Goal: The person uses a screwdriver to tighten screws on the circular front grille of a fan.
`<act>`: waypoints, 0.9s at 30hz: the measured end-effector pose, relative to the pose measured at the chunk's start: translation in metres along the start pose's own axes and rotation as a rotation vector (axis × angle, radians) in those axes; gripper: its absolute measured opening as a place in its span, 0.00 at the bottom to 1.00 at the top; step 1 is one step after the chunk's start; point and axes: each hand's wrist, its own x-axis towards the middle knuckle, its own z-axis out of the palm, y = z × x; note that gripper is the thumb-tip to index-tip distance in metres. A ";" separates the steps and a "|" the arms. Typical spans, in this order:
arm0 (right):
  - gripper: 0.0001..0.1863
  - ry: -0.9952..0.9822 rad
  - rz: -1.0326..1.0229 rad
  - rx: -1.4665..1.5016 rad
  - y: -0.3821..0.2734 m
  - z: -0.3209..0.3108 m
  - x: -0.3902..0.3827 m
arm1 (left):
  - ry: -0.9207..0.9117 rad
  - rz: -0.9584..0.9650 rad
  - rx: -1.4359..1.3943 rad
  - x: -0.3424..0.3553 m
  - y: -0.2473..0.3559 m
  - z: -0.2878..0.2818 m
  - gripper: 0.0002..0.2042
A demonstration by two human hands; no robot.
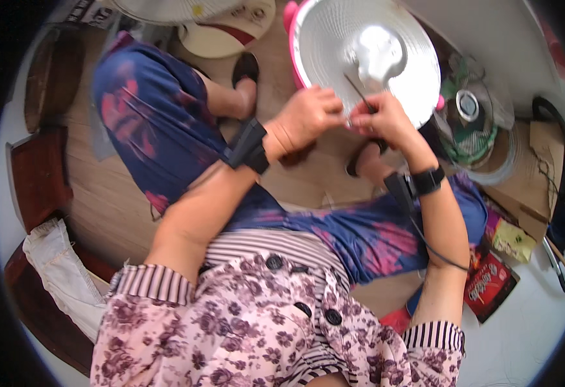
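Observation:
My right hand is closed around a thin dark rod, which sticks up from its fingers toward the upper left. My left hand is closed too, its fingertips meeting those of the right. Something tiny and pale seems to lie between the fingertips, too small to name. Just beyond both hands stands a round, shiny silver dish with a pink rim, like the reflector of a dish heater. A lighter patch of reflection fills its middle. Both wrists wear black straps with a box on them.
Cream round panel lies at the far left. To the right are a green-and-white bundle, a cardboard box, a red packet and scissors-like handles. Dark wooden furniture with white cloth stands left.

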 end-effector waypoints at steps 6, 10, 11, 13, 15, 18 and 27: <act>0.05 0.015 -0.053 -0.048 -0.002 0.003 -0.010 | 0.036 -0.013 -0.011 0.001 0.008 0.006 0.09; 0.02 0.046 -0.055 -0.009 0.003 0.005 -0.011 | 0.037 -0.032 -0.037 0.000 0.011 0.005 0.10; 0.02 0.054 -0.033 0.005 0.003 0.006 -0.011 | 0.039 -0.027 -0.033 0.001 0.011 0.004 0.10; 0.02 0.069 -0.019 0.010 0.002 0.008 -0.012 | 0.037 -0.027 -0.026 0.001 0.012 0.003 0.10; 0.03 0.089 0.039 -0.045 -0.001 0.006 -0.013 | 0.054 -0.021 -0.025 0.002 0.012 0.002 0.09; 0.04 0.075 0.007 -0.068 0.002 0.004 -0.012 | 0.065 -0.007 -0.026 0.004 0.011 0.001 0.08; 0.03 0.109 0.007 -0.076 0.011 0.004 -0.005 | 0.016 -0.055 -0.081 0.003 0.013 -0.001 0.10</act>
